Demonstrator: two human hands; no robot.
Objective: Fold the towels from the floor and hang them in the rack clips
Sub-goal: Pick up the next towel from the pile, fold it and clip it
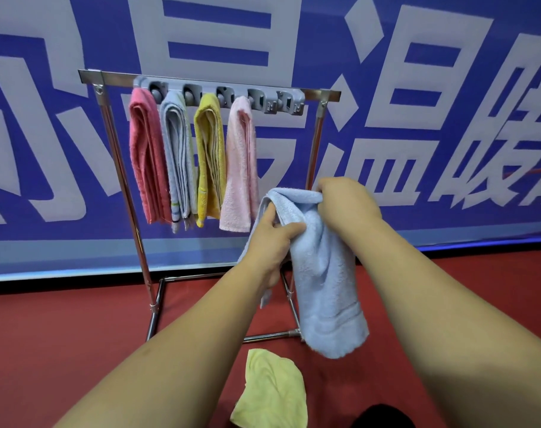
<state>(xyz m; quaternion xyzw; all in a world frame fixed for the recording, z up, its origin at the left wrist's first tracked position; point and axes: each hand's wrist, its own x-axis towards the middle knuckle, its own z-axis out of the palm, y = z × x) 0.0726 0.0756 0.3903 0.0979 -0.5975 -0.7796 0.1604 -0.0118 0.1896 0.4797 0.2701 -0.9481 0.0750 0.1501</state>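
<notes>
Presently a light blue terry towel (321, 273) is held up in both hands: its folded top edge is gripped in the closed right hand (346, 202), while the left hand (269, 245), just below and beside it, is closed on the towel's side fold. Beyond the hands, a chrome metal rack (133, 211) with a grey plastic clip bar (219, 94) is seen, from which coral, pale blue, mustard and pink folded towels hang. Below the hands, a crumpled pale yellow cloth (272, 390) is left on the red floor (62, 335).
</notes>
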